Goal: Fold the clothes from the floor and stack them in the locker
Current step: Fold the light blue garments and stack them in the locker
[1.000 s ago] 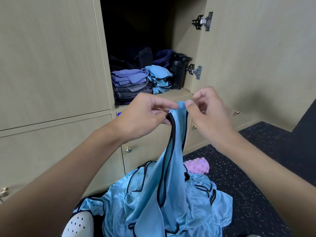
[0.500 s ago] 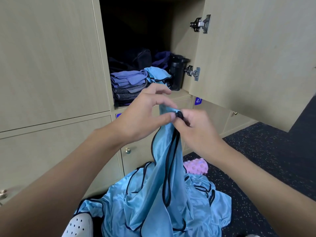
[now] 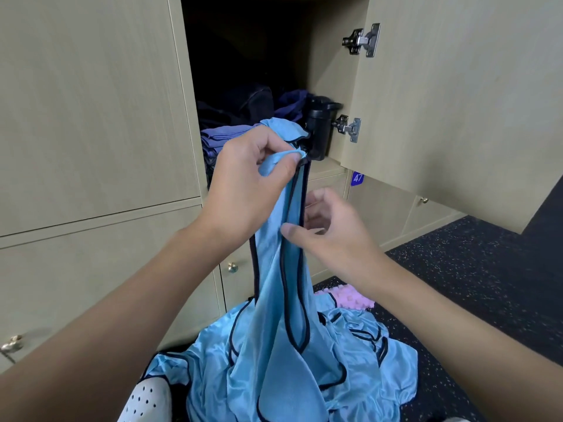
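Observation:
A light-blue vest with black trim (image 3: 274, 293) hangs from my left hand (image 3: 253, 181), which pinches its top edge in front of the open locker (image 3: 253, 56). My right hand (image 3: 329, 229) is lower, fingers loosely curled, its thumb touching the vest's black-trimmed edge. The vest's lower part runs down into a pile of similar blue vests (image 3: 365, 370) on the floor. Inside the locker lies a stack of folded purple and grey clothes (image 3: 219, 138) with a folded blue piece (image 3: 283, 129) beside it, partly hidden by my left hand.
A black bottle (image 3: 318, 129) stands at the locker's right front corner. The locker door (image 3: 457, 102) is swung open to the right. A pink bumpy object (image 3: 353, 298) lies behind the pile. A white perforated shoe (image 3: 146, 400) is at the bottom left. Dark speckled floor (image 3: 472, 284) extends right.
My left hand has lifted the vest's top higher, toward the locker opening. My right hand has let go of the top and slid down along the trimmed edge.

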Available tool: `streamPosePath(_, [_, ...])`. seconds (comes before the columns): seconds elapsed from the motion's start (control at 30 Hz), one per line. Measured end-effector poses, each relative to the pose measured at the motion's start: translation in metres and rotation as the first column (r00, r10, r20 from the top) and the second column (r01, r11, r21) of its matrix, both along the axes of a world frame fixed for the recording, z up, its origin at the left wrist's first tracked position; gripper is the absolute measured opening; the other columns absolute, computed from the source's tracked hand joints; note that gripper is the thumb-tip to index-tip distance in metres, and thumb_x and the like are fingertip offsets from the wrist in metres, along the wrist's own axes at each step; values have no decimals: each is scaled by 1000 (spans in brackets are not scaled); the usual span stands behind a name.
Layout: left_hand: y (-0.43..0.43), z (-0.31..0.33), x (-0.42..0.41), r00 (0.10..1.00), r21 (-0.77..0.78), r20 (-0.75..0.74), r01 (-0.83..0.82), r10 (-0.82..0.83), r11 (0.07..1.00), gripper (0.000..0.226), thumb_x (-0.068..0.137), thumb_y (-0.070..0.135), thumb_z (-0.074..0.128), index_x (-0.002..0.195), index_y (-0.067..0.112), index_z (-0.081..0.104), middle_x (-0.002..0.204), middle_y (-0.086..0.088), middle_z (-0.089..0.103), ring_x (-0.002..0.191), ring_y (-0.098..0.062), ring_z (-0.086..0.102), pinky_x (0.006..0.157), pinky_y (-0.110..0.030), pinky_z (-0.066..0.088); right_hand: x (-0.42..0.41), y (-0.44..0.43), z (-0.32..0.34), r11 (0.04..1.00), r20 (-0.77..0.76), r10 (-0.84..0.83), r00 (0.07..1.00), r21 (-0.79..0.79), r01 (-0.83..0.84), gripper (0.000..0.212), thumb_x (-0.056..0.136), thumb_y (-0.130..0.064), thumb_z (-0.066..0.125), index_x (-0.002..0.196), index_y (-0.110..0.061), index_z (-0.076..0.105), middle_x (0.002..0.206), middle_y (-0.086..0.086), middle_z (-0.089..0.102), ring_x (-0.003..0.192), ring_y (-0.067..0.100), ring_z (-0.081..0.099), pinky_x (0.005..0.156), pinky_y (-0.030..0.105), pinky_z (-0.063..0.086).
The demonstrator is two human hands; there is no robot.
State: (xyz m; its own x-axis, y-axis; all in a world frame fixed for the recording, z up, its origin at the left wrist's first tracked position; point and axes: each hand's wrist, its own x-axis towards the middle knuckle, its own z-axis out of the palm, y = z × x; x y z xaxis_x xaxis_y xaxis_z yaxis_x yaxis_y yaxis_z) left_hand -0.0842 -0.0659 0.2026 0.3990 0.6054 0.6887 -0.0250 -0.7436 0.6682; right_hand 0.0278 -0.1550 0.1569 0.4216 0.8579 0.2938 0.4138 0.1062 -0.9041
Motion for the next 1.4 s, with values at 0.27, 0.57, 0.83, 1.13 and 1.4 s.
streamPosePath(0.27, [-4,5,-2,1000,-77,0,29,-29,997,24,85,16,79,74,3,62,59,-7,61,48,-3,42,49,-14,34,-9,7,-12,993,121,-113,986,50,108,25,89,-17,66,73,-5,53,58,-3,45,54,11,37,53,29,33])
streamPosePath(0.57, [13,9,-17,991,-44,-19,-130,130,991,24,89,18,75,72,21,58,73,11,58,65,4,52,62,-10,38,3,9,-16,992,248,-11,969,-119,42,27,94,-15,63,68,-20,55,60,-8,53,50,3,42,52,18,36])
streamPosePath(0.83, [24,13,-26,987,-83,-33,-162,159,983,17,93,19,69,81,17,58,86,-5,70,59,4,55,54,-12,39,12,4,-20,959,371,110,922,-284,0,24,97,-23,60,77,-9,56,64,-1,49,54,10,40,52,24,32])
streamPosePath(1.13, [10,-5,-18,706,-30,-693,171,-144,985,36,76,45,82,103,22,75,94,4,75,83,-10,69,82,-35,56,16,5,-6,994,296,95,951,-78,-75,26,89,-4,63,65,-15,60,52,-12,42,49,3,35,50,18,27])
streamPosePath(1.4, [21,-2,-22,746,91,-665,121,-30,989,20,92,28,70,78,14,69,69,-3,63,62,-16,56,60,-32,45,20,3,-6,991,253,104,962,-107,-79,17,91,-16,67,78,-15,57,65,-3,59,59,6,49,60,28,42])
